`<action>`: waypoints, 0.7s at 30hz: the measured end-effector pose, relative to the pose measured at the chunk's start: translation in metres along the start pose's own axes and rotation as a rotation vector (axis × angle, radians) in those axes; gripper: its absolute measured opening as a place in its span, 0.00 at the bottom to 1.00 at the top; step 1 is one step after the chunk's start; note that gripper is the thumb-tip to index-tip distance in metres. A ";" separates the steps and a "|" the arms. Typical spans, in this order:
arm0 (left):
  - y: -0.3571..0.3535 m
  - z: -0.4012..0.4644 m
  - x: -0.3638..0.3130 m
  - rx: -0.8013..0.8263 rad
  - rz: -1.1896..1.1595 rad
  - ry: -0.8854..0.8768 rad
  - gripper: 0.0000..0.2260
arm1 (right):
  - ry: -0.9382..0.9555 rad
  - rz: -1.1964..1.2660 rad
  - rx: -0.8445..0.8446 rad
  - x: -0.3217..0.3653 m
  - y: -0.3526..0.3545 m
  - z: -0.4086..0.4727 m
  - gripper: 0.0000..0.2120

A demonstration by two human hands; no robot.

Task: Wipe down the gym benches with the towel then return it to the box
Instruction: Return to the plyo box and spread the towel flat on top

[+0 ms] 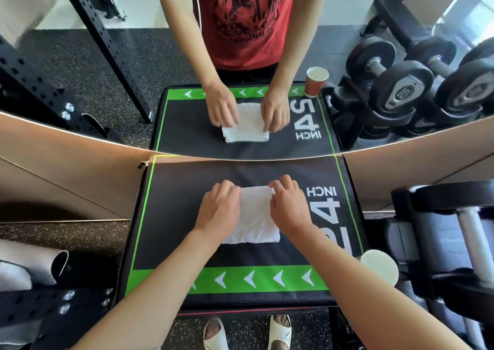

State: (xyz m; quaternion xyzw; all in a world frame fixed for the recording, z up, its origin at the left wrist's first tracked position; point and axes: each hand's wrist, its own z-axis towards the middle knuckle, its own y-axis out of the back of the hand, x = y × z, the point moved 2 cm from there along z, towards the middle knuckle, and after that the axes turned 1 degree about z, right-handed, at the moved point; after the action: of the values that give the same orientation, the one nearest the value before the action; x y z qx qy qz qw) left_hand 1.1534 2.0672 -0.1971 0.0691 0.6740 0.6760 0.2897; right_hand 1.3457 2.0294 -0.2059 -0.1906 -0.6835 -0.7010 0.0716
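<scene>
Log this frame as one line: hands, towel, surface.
left hand: flat on folded white towel | right hand: flat on towel | surface: black-and-green padded box top | nearby: paper cup

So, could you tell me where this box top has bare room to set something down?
Free: the black patch left of the towel up to the green side line, and the strip between towel and arrow band. Crowded: centre, under both hands, and the near-right corner by the paper cup.

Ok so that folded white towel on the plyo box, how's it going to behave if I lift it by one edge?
The folded white towel is soft cloth with stacked layers, so it will likely sag and unfold. It looks light. With the left hand and right hand flat on it, it should slide on the smooth plyo box top.
</scene>
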 end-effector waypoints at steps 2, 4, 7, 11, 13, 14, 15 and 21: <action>-0.011 -0.024 -0.014 0.014 0.002 -0.139 0.13 | 0.149 -0.029 0.011 0.005 -0.005 -0.020 0.16; -0.025 -0.045 -0.021 0.047 -0.003 -0.181 0.16 | 0.264 -0.027 0.080 0.005 -0.012 -0.041 0.20; -0.042 -0.063 -0.015 0.052 0.071 -0.145 0.22 | 0.293 -0.028 0.194 -0.007 -0.026 -0.059 0.24; -0.049 -0.070 -0.002 0.084 0.122 -0.114 0.24 | 0.318 -0.027 0.249 -0.011 -0.038 -0.059 0.26; -0.046 -0.069 0.007 0.092 0.115 -0.103 0.24 | 0.333 -0.042 0.262 -0.004 -0.043 -0.054 0.26; -0.043 -0.068 0.012 0.092 0.106 -0.096 0.24 | 0.344 -0.050 0.264 0.002 -0.045 -0.050 0.26; -0.040 -0.067 0.019 0.093 0.097 -0.087 0.24 | 0.355 -0.056 0.268 0.009 -0.047 -0.046 0.27; -0.016 -0.059 0.075 0.074 0.066 -0.074 0.23 | 0.390 -0.016 0.295 0.065 -0.062 -0.015 0.27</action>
State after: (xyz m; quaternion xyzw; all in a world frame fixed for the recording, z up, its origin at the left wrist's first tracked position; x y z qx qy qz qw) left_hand 1.0674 2.0508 -0.2393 0.1270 0.6846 0.6568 0.2895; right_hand 1.2618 2.0288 -0.2396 -0.0335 -0.7532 -0.6176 0.2238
